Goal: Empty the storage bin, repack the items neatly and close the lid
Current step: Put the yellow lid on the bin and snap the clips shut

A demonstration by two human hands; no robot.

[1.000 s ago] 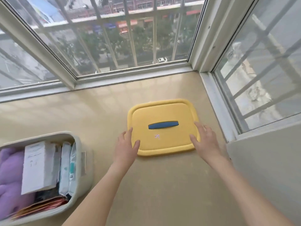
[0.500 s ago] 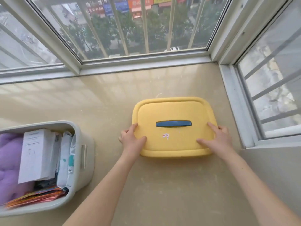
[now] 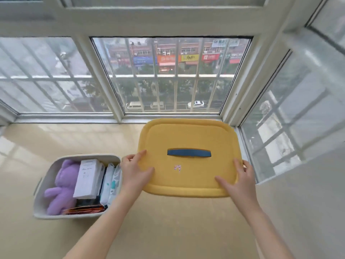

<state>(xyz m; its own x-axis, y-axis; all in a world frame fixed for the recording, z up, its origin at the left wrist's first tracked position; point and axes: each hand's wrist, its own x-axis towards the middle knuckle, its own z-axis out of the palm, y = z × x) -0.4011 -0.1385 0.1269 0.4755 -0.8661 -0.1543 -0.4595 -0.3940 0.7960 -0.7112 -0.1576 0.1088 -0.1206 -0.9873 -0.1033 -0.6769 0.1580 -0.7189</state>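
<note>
Lid (image 3: 188,139) | held by both hands | bin (image 3: 44,176) packed, uncovered

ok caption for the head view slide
Left hand and right hand hold the yellow lid beside the packed, open storage bin.

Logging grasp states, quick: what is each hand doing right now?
Left hand: holds the yellow lid by its left edge.
Right hand: holds the same lid by its right edge.
</note>
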